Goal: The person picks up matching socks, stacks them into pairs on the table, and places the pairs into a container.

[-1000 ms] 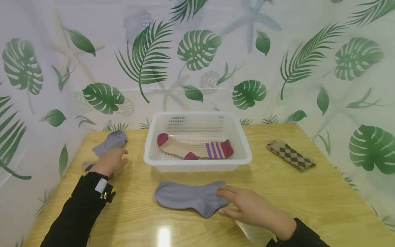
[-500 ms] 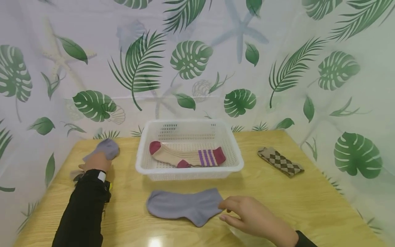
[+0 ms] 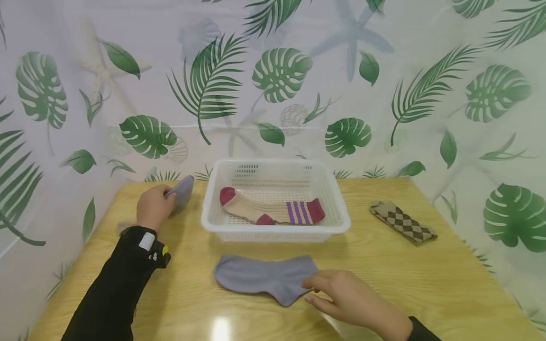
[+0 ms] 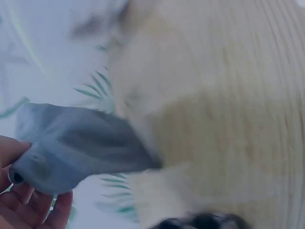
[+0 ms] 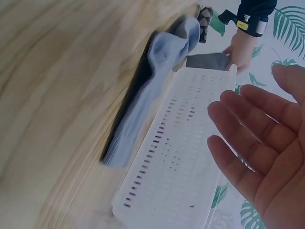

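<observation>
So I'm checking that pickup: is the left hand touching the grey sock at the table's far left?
Touching. The left wrist view shows the left hand pinching the grey sock, which hangs clear of the table.

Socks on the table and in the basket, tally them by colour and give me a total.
Plain grey socks: 2, one held up by the left hand, one flat by the right hand
Beige sock with maroon toe and purple stripes: 1
Brown argyle sock: 1
Total: 4
</observation>
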A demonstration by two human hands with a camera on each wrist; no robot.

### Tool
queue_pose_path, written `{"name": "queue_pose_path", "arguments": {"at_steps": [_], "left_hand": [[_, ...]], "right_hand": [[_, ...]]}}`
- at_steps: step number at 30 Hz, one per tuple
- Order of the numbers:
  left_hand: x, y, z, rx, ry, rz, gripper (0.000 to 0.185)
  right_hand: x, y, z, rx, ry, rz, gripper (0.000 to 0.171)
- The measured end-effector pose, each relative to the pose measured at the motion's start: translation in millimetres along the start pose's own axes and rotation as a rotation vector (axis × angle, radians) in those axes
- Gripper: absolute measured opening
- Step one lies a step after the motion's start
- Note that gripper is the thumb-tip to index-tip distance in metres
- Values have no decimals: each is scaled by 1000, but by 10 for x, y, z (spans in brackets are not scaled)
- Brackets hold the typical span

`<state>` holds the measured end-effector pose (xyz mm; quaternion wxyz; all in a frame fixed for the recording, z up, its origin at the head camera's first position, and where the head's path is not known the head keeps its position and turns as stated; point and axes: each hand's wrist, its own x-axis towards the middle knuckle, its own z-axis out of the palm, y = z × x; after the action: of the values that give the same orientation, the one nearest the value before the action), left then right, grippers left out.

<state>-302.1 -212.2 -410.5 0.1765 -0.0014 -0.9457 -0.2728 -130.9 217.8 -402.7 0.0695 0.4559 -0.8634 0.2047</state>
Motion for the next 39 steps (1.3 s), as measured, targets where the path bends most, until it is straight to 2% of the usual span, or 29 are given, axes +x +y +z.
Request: {"name": "queue_pose_path", "arguments": {"at_steps": [5,7,12,14,16,19,21,23,24,28,32,34,37,39], "left_hand": [[-157,332,-190,-109,65,122,23],[-250,478,-281,-145,111,168,21],[-506,930,-499,-259,244,297,16],[-611,1116,-555,-338,239,324,14],[-718,1284,-580,-435,187,325,12],[-856,1476,-542,-566,56,295,11],[-933,1563,-485,-610,-14,283,11],[-994,1619,-421,-644,-70,284,10],[-1022,1637,-389,-666,-93,282,10],[-1094,1675,-283,-748,-168,266,8],[-1142,1688,-194,-757,-226,229,9],[-1162,1699,-148,-766,-263,207,10],[-1188,1734,-85,-852,-345,141,13],[-1210,1763,-49,-961,-431,55,17]], "right_hand": [[81,-40,25,22,3,-26,15],[130,-64,35,30,-2,-20,15],[273,-127,61,110,-26,76,16],[338,-143,84,217,-34,134,18],[405,-148,118,390,-45,210,25],[510,-131,174,791,-76,360,41],[563,-116,208,1041,-77,458,52],[604,-110,231,1230,-64,524,59],[618,-112,237,1285,-55,546,61],[662,-136,227,1396,3,579,60],[680,-160,189,1429,69,614,43],[682,-163,172,1434,96,640,40],[684,-160,161,1439,102,689,56],[680,-154,157,1475,78,698,67]]}}
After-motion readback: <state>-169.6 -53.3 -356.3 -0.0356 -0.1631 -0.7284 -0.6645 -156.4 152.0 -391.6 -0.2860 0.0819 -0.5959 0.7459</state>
